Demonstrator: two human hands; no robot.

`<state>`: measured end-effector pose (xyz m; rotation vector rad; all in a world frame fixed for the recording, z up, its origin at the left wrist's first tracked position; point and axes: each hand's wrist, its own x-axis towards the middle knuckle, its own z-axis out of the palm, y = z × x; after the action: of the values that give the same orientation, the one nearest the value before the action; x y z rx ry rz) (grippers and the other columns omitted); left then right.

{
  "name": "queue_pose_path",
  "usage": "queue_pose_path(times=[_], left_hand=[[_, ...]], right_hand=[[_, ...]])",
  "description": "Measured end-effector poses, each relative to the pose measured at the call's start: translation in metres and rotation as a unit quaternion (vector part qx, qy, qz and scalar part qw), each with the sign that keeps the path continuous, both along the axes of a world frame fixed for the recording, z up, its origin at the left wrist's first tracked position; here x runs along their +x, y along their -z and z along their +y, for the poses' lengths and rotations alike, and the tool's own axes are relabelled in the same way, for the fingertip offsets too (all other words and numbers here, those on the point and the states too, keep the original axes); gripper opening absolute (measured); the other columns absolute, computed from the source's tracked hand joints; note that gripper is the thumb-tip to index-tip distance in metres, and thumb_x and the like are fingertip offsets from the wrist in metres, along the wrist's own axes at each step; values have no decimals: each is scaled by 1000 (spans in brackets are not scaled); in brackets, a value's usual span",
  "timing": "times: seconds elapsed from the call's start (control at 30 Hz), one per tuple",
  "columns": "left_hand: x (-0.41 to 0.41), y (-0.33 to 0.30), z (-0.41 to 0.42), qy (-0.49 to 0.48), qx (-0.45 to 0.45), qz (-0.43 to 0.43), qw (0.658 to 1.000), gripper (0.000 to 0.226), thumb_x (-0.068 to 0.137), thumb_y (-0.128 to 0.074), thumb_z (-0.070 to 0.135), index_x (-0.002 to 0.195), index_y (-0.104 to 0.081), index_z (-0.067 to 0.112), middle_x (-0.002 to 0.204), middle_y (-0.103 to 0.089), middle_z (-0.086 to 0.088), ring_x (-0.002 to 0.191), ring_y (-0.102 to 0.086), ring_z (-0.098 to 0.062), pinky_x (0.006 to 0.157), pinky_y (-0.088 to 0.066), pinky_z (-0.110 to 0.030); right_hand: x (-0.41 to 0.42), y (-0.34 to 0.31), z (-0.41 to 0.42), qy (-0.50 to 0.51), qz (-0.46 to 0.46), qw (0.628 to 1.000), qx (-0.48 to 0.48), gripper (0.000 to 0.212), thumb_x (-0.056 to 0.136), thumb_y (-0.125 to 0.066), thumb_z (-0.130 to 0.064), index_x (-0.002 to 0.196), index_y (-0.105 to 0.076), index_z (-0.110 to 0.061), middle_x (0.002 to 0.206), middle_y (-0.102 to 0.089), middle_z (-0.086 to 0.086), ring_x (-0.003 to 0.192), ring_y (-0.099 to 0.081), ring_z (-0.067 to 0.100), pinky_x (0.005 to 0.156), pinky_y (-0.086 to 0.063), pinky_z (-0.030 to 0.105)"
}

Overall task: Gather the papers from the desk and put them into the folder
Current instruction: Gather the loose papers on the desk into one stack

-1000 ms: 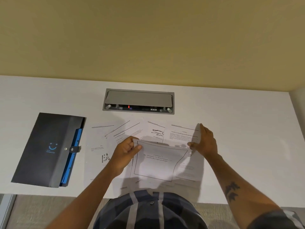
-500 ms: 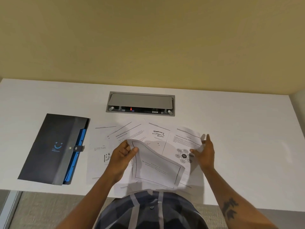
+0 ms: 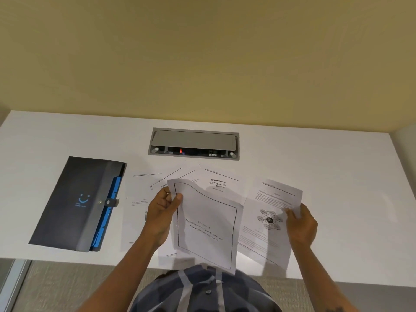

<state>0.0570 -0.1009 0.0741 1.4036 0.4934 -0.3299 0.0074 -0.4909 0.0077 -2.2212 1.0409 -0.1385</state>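
The fingers (image 3: pixel 167 197) of the left hand (image 3: pixel 161 213) pinch the top left corner of a bordered title page (image 3: pixel 207 226), lifted and curling at the frame's centre. The right hand (image 3: pixel 300 224) grips the right edge of a diagram sheet (image 3: pixel 270 219), just right of centre, its near end lying on the white bench (image 3: pixel 337 167). More papers (image 3: pixel 144 192) lie fanned beneath them. The dark folder (image 3: pixel 76 203), clasp fastened, blue dividers showing, rests at the left. A grey outlet box (image 3: pixel 193 143) sits above the papers.
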Motion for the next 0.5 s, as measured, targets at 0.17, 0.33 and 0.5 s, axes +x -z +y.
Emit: queue_pose_path(times=[0.17, 0.33, 0.5], left_hand=[[5, 1, 7, -9, -24, -2, 1000, 30, 80, -80, 39, 109, -77, 37, 119, -81, -2, 108, -79, -23, 92, -63, -38], [8, 1, 11, -17, -20, 1, 1000, 31, 85, -77, 40, 115, -74, 34, 119, -81, 3, 110, -78, -21, 93, -63, -36], [9, 4, 16, -34, -20, 11, 999, 11, 97, -75, 20, 107, -78, 24, 117, -82, -3, 111, -77, -18, 100, -57, -34]], right_hand=[[5, -36, 11, -106, -150, 982, 33, 48, 97, -75, -19, 64, -47, -38, 55, -50, -12, 47, -40, 2, 46, -30, 7], [18, -70, 41, -89, -161, 965, 188, 25, 96, -78, -25, 74, -71, -34, 70, -73, -12, 56, -60, -2, 52, -48, 11], [30, -83, 87, -115, -158, 927, 321, 14, 97, -77, -21, 109, -82, -27, 103, -84, -9, 91, -80, 5, 75, -61, 15]])
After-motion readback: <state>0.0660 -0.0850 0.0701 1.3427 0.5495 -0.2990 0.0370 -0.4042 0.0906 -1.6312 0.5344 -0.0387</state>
